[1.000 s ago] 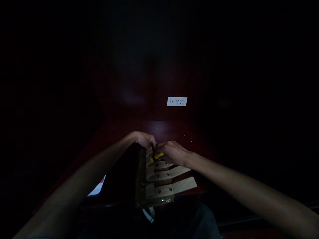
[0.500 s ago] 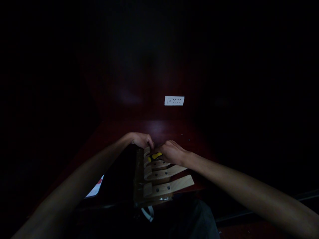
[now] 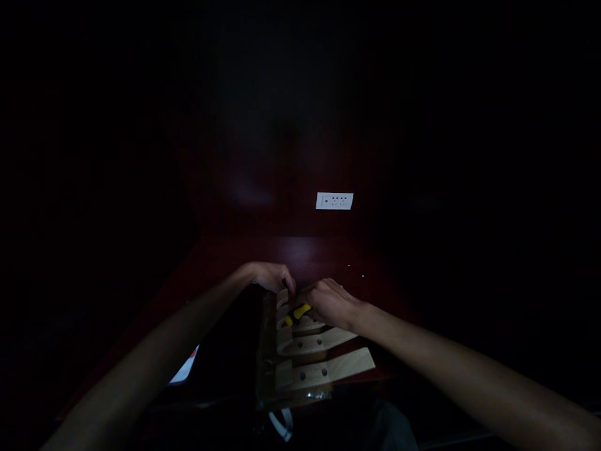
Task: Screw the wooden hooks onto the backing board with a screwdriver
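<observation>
A rack with several curved wooden hooks [image 3: 328,369] lies in front of me, its board [image 3: 267,369] covered in clear film or tape. Dark screw heads show in the nearer hooks. My right hand [image 3: 332,305] is closed around a screwdriver [image 3: 298,314] with a yellow and black handle, over the far hooks; its tip is hidden. At the rack's far end, my left hand [image 3: 273,277] has its fingers curled down beside the last hook. What those fingers pinch, if anything, is too dark to make out.
A phone-like bright screen [image 3: 185,369] lies at left, partly behind my forearm. Two tiny shiny bits [image 3: 363,275] are on the dark red surface beyond my right hand. A white socket plate [image 3: 335,201] is on the wall. A white strap [image 3: 282,426] hangs below the rack.
The whole view has shifted, so everything appears a little lower and further right. The screwdriver handle slants more steeply; both hands stay at the rack's far end.
</observation>
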The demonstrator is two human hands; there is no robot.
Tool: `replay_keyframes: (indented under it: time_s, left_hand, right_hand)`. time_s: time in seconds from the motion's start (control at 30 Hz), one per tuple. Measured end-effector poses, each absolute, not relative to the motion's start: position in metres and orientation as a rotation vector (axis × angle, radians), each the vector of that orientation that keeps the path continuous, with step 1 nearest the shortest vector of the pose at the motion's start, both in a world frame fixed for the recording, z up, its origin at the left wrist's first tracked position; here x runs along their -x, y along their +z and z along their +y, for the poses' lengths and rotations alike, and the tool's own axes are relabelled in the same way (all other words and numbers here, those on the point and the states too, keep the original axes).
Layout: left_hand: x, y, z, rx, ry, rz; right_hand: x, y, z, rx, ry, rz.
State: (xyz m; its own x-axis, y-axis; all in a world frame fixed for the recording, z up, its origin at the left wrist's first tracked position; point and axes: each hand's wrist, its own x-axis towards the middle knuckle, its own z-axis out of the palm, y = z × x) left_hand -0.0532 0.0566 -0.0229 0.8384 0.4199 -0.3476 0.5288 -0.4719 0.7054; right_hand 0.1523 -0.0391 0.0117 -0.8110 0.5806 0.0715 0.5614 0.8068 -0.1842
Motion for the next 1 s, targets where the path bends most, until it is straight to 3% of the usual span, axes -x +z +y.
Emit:
replay_keyframes:
  time_s: [1.0]
  left_hand:
    - [0.054, -0.022, 0.058, -2.183, -0.154, 0.618]
  right_hand:
    - [-0.16, 0.021, -0.035, 0.841, 0.207, -2.895]
